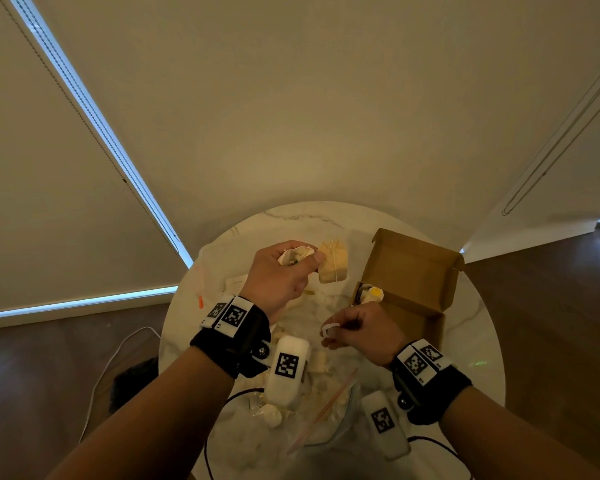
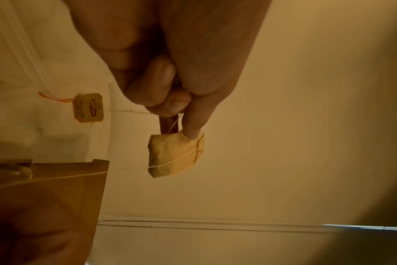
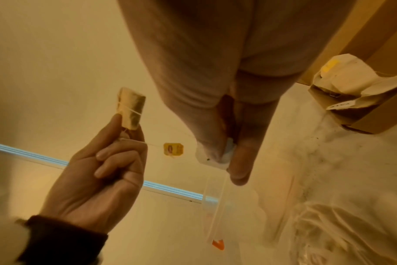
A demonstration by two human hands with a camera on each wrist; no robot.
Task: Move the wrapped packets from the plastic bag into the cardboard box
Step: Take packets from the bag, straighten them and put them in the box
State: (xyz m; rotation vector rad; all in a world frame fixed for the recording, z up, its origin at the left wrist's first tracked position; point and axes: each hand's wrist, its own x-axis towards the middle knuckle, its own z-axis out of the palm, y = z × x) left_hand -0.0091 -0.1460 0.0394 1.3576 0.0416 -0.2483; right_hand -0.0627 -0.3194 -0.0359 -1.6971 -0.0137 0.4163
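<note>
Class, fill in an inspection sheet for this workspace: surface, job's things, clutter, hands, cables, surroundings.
Surface: round white marble table.
Job's things: open brown cardboard box holding some packets; clear plastic bag near the front edge; tan tea bag on a string.
Clutter: loose packets on the table; yellow paper tag hanging from a string.
Hands: left hand pinches the tea bag; right hand pinches a small white piece.
Cables: white cable on the floor.
Surroundings: pale window blinds, wooden floor.

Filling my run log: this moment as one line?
left hand: pinches tea bag, aloft | right hand: pinches white tag | cardboard box: open, some packets inside
</note>
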